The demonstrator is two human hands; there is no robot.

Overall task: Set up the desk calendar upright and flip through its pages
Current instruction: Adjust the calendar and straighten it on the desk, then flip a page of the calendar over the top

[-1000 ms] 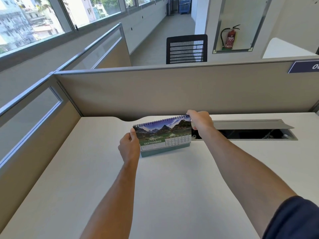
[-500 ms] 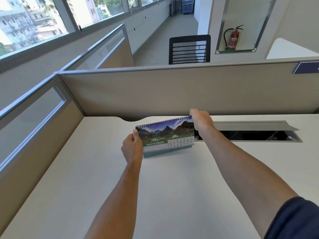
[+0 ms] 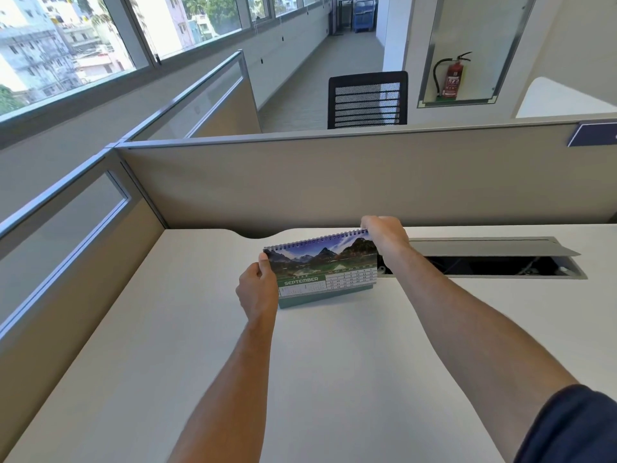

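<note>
A spiral-bound desk calendar point(image 3: 325, 267) stands upright on the white desk point(image 3: 300, 379) toward its far side. The front page shows a mountain lake photo and the word SEPTEMBER on a green band. My left hand point(image 3: 257, 289) grips the calendar's left edge, thumb on the front of the page. My right hand point(image 3: 384, 235) pinches the top right corner at the spiral binding. The calendar's green base rests on the desk.
An open cable tray with a raised grey flap point(image 3: 494, 259) lies in the desk just right of the calendar. Beige partition walls point(image 3: 334, 182) close off the back and left. A black mesh chair point(image 3: 367, 100) and a fire extinguisher point(image 3: 452, 78) stand beyond the partition.
Both hands stay on the calendar in the same grips. The calendar stands the same way on the desk, and only the camera view has shifted a little.
</note>
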